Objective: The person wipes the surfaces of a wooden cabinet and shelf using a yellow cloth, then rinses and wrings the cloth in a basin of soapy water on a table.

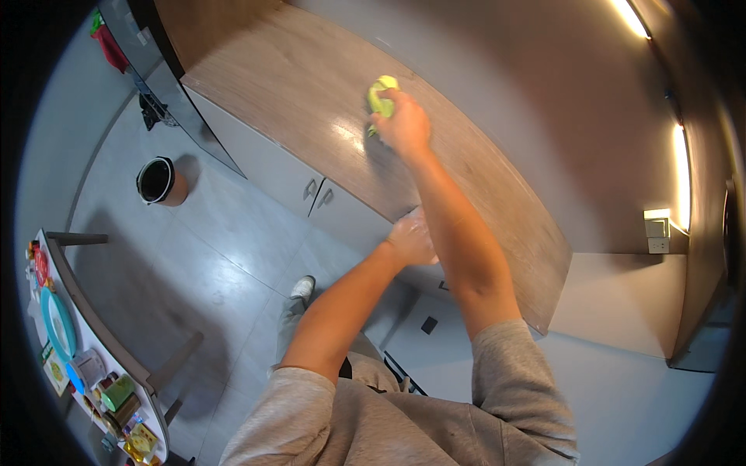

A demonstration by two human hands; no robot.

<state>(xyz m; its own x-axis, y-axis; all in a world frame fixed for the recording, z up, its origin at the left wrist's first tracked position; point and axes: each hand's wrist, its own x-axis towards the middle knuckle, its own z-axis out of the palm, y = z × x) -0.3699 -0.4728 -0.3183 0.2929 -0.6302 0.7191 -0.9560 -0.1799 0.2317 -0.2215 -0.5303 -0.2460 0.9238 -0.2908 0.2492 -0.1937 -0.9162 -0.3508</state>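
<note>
My right hand grips a bunched yellow-green cloth and presses it to the wood-grain countertop. The right arm reaches far across the counter towards its back edge. Close to the counter's front edge is my left hand, partly covered by the right forearm. Something pale and glossy shows on or in that hand; whether it is a thin film or something held is unclear. Its fingers are hidden. Light glints on the counter just left of the cloth.
White cabinet doors with handles front the counter. A wall socket and lit strips are at the right. On the floor stands a lined bin. A table at lower left bears jars, packets and a blue-rimmed item.
</note>
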